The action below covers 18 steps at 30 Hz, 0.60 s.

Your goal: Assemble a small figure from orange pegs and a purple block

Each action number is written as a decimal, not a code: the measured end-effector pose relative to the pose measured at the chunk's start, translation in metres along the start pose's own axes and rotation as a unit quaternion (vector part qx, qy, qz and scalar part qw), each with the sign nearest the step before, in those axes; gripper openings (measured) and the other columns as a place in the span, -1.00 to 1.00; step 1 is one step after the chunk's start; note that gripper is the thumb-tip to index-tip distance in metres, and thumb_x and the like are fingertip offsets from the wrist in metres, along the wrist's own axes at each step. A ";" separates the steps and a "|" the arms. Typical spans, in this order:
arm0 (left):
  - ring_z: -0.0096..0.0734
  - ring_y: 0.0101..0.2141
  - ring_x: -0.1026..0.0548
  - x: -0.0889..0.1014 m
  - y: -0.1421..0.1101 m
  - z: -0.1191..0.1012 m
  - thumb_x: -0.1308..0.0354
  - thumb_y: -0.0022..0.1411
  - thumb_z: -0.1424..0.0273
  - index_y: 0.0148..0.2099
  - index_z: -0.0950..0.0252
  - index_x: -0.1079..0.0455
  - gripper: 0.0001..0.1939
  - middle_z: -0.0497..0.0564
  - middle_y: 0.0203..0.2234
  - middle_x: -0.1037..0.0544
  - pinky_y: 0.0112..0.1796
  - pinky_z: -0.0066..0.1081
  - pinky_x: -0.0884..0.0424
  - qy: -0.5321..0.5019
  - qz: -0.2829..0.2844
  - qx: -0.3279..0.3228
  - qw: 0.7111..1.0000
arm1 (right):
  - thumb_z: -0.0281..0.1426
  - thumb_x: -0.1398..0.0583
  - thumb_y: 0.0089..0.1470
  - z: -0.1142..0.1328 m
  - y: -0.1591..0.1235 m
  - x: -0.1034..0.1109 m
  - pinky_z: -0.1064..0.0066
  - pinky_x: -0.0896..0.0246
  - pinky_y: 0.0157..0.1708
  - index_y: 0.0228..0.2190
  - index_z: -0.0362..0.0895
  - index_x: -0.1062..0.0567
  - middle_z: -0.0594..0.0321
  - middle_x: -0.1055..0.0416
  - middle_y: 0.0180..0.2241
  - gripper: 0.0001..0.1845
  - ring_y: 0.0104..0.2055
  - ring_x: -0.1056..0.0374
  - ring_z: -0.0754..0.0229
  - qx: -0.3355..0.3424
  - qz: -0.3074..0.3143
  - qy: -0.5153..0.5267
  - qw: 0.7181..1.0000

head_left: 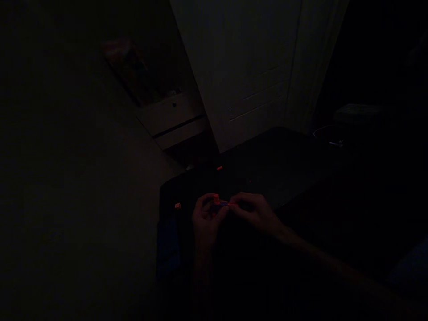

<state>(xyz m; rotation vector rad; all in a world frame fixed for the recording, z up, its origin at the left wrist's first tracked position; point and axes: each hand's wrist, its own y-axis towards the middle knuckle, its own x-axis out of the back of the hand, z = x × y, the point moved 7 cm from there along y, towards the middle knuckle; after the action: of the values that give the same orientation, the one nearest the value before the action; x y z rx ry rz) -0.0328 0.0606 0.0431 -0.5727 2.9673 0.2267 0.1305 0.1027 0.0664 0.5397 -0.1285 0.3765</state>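
Here, the left hand point(205, 218) grips a red-and-purple assembly point(216, 199) over the table point(267, 156), the right hand point(256, 207) pinching its end; red blocks point(177, 206) lie apart, toward the table's left and far edges.

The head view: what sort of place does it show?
Probably a dim room in a home: a dark table stands near what looks like a pale panelled door and a drawer unit.
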 end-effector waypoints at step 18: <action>-0.36 -0.35 -0.64 -0.002 -0.001 0.010 -0.56 -0.13 0.38 0.00 0.28 -0.41 -0.36 0.01 -0.32 -0.67 -0.21 -0.37 -0.50 -0.121 -0.045 0.076 0.989 | -0.44 -0.22 0.29 0.028 -0.005 0.000 0.27 -0.40 -0.23 -0.16 -0.11 -0.57 0.12 -0.61 -0.25 -0.88 -0.27 -0.52 0.12 0.231 -0.022 -0.168 0.958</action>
<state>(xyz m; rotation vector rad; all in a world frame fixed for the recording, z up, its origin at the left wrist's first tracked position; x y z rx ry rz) -0.0294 0.0623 0.0334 -0.6102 2.6875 0.0551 0.1316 0.0845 0.0878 1.0667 -0.3615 0.2677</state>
